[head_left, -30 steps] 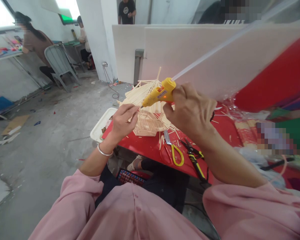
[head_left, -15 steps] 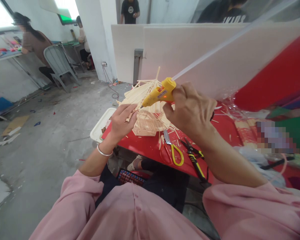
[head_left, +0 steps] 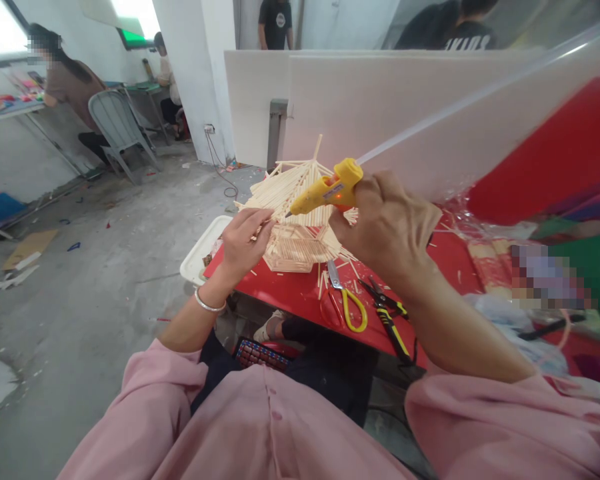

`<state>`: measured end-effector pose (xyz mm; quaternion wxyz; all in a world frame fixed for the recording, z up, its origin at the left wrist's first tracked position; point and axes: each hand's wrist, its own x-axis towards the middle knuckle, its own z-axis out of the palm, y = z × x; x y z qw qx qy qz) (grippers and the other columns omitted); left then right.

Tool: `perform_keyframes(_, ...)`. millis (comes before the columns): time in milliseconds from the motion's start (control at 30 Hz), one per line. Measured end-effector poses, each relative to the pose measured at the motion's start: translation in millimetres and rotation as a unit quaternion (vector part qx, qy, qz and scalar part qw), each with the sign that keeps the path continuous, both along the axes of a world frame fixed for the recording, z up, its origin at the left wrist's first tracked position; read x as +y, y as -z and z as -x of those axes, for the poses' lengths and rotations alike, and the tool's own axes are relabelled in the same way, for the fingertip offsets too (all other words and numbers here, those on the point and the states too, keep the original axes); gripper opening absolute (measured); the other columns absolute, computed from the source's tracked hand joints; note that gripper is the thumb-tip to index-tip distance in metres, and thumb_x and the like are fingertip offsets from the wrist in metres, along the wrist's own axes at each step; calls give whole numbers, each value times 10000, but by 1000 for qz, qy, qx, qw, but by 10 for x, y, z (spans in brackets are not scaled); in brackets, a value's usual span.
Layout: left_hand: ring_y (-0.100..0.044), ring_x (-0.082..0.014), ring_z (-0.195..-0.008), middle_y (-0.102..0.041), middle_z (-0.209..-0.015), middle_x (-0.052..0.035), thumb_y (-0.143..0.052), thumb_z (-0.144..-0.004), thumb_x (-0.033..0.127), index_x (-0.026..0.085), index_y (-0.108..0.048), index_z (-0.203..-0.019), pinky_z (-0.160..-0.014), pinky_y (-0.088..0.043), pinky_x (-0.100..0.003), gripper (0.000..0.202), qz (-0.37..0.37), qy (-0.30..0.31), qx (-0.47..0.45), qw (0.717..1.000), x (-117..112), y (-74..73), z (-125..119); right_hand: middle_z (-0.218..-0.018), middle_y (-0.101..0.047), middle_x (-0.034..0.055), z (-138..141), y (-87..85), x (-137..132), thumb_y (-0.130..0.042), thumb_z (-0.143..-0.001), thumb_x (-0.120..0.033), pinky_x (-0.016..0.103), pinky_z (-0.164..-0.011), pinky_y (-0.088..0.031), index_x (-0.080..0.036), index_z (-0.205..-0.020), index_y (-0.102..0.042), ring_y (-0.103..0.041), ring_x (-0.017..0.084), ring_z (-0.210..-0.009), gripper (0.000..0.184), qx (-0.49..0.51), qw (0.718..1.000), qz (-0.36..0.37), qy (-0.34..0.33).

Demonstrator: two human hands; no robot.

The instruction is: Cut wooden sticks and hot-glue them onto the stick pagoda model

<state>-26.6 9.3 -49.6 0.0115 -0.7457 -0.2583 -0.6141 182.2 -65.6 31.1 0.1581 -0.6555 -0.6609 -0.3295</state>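
- My right hand [head_left: 387,220] closes around a yellow plastic glue gun [head_left: 326,192] with a dark pointed nozzle, a glowing orange light and 1 long translucent stick [head_left: 460,113] behind.
- It slants over a pale wooden-stick model [head_left: 305,219], its slats ribbed and angled, on the red bench [head_left: 280,288].
- My left hand [head_left: 245,243], fingers curled nearly together, is at the model's left side; I cannot tell what it holds.

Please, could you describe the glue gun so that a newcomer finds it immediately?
Start from the red table before the person. Above it, the right hand holds the yellow glue gun. Unlike the scissors and pliers on the table, it has a long translucent rod at its back and a small glowing orange light.
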Motion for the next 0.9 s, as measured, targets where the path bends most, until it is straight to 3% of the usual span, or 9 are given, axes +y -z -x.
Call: perform_keyframes(900,-694,-124,-842,-747,-893,-47,-596,-937,162,175,-707,-978,-746,-558,-249,118,-21,5,12,1000,28,4,1,-1064,-615,150,59,73,78,-490,-909,-488,281,-573,-237,-141,-1188,-580,-536,193,-787,455,63,998,12,-14)
